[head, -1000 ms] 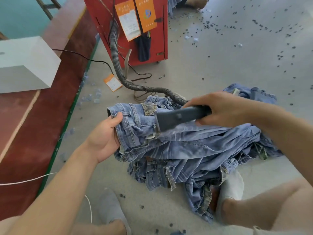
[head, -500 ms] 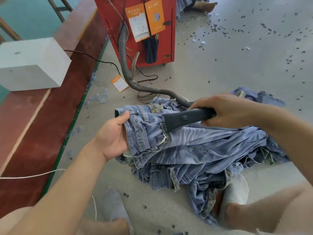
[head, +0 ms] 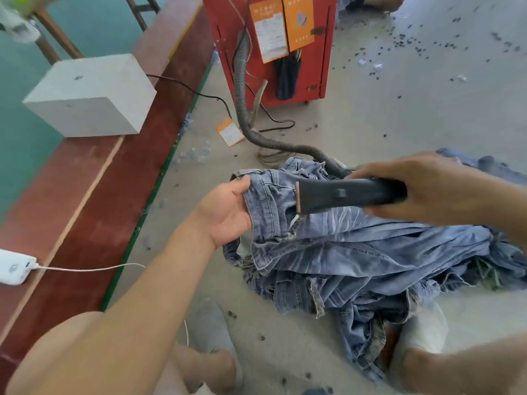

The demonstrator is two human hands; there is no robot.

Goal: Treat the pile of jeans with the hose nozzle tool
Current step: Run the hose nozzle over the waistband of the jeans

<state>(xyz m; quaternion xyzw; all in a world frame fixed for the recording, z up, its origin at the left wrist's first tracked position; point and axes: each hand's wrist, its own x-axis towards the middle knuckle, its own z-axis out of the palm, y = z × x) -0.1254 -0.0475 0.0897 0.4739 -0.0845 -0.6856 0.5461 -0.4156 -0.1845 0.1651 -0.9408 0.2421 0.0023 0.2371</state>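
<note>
A pile of light blue jeans [head: 356,260] lies on the grey floor between my feet. My left hand [head: 225,212] grips the waistband of the top pair at its left end, thumb on top. My right hand [head: 422,189] holds the dark flat hose nozzle [head: 342,195] level over the waistband, its wide mouth pointing left and close to the denim. A grey ribbed hose [head: 245,109] runs from the nozzle back across the floor to a red machine [head: 271,38].
A red-brown bench [head: 94,181] runs along the left, bearing a white block [head: 88,95] and a white charger [head: 14,266] with a cable. An orange tag [head: 229,132], cords and many dark specks lie on the floor. My grey-slippered feet [head: 214,334] flank the pile.
The view has shifted so everything sits lower and further right. My left hand has pulled the waistband a little up and left, and the nozzle stays over it.
</note>
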